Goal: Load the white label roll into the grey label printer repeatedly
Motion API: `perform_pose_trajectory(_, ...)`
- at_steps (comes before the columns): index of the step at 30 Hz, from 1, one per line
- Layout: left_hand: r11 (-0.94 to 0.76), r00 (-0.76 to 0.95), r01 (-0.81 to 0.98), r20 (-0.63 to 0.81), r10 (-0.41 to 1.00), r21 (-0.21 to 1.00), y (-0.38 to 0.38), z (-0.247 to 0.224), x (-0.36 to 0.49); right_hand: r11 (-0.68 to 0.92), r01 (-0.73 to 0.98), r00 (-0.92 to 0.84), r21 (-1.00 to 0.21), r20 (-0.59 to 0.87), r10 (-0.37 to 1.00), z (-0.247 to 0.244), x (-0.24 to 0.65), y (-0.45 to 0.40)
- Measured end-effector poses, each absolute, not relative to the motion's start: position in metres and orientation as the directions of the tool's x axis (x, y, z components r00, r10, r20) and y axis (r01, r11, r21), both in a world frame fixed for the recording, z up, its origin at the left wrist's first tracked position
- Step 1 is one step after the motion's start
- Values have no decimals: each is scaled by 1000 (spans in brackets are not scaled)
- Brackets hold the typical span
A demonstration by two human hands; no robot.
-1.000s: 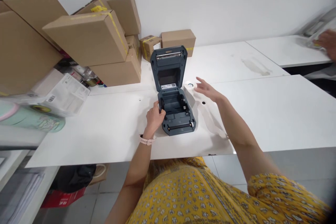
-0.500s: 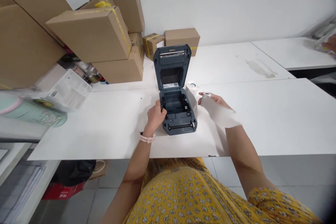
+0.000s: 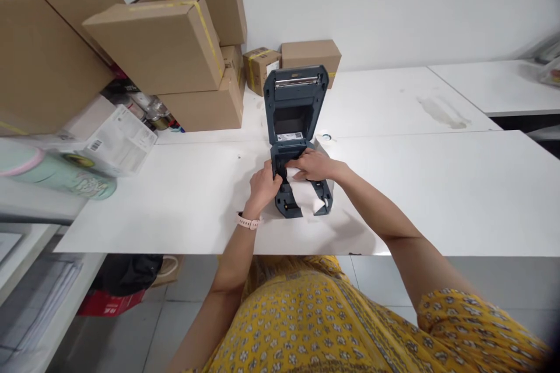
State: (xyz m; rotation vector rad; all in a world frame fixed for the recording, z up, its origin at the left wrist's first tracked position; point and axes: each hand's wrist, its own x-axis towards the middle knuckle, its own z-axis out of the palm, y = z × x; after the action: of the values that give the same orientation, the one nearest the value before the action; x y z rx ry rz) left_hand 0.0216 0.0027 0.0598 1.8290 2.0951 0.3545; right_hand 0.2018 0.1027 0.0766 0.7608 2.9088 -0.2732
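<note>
A dark grey label printer (image 3: pixel 296 109) stands on the white table with its lid raised. My left hand (image 3: pixel 264 185) grips the printer's left side wall, the thumb over the inner edge. Inside the printer's bay, my right hand (image 3: pixel 313 165) is closed on a roll of white label paper (image 3: pixel 306 195). The roll's loose strip hangs forward over the printer's front edge. My fingers cover most of the roll, so I cannot tell how it sits in the bay. Behind the printer's right side, part of another white roll (image 3: pixel 325 137) shows.
Cardboard boxes (image 3: pixel 153 52) are stacked at the back left, and a smaller cardboard box (image 3: pixel 310 52) stands behind the printer. A mint green bottle (image 3: pixel 83 179) lies at the left beside a white carton (image 3: pixel 118 143). The table's front edge (image 3: pixel 175 253) is close to my body.
My right hand has moved left with the paper roll, from beside the printer into its open bay. The loose strip now lies over the printer's front. My left hand keeps its hold.
</note>
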Motion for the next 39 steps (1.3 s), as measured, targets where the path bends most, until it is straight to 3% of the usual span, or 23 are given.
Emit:
perform_pose_trajectory(7, 142, -111, 889, -96, 989, 436, 3, 55, 19, 859, 497, -868, -119, -80, 491, 69, 208, 93)
perform_pose_trajectory(12, 140, -113, 884, -86, 990, 447, 2, 54, 19, 830, 453, -826, -324, 199, 528, 60, 224, 68)
perform_pose_trajectory(15, 154, -130, 881, -83, 988, 447, 2, 53, 20, 814, 351, -821, -463, 265, 505, 58, 236, 45)
perform_pose_trajectory(29, 140, -124, 862, -66, 990, 488, 1, 51, 20, 724, 275, -794, -633, 275, 542, 52, 256, -4)
perform_pose_trajectory(39, 182, -172, 792, -73, 982, 583, -2, 47, 20, 756, 333, -776, -563, 292, 559, 53, 257, -17)
